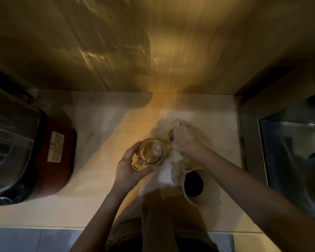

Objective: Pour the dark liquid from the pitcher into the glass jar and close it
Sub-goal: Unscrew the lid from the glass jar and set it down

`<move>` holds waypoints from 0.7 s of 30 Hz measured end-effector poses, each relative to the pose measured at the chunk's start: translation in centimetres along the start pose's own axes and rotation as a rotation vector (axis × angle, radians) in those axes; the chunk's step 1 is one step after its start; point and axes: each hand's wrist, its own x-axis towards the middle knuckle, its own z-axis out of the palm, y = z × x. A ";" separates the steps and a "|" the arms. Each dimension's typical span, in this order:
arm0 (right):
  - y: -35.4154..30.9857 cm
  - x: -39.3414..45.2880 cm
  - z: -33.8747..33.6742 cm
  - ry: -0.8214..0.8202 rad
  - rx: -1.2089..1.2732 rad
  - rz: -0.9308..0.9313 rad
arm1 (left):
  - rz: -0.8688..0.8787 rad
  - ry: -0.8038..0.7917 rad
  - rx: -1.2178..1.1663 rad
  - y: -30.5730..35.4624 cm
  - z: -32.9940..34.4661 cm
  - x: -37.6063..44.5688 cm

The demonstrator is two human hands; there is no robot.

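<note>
1. Head view, looking straight down at a pale countertop [98,206]: the left hand [127,168] is cupped around the glass jar [151,151], fingers curled on its far-left side and thumb wrapped across the near side, which I take as steadying it so it cannot slide or tip.
2. The jar stands upright with its mouth open. It looks clear and mostly empty, so I judge the pouring has not begun.
3. The right hand [184,140] is just beside the jar, to its right, fingers closed over a gold-rimmed lid [171,136] held on edge. Whether the lid touches the counter is hidden by the hand.
4. The pitcher [193,186], pale with the dark liquid visible inside, sits on the counter near the person, under the right forearm and close to the jar, handy for a short lift and pour.
5. A white cloth or paper [168,170] lies between jar and pitcher, probably there to catch drips.
6. A red appliance [56,157] is well apart on the left; a steel sink [289,160] lies to the right.
</note>
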 end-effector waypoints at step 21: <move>2.0 -0.3 -1.3 -0.027 0.206 -0.140 | 0.032 -0.052 0.009 0.0 -0.3 0.3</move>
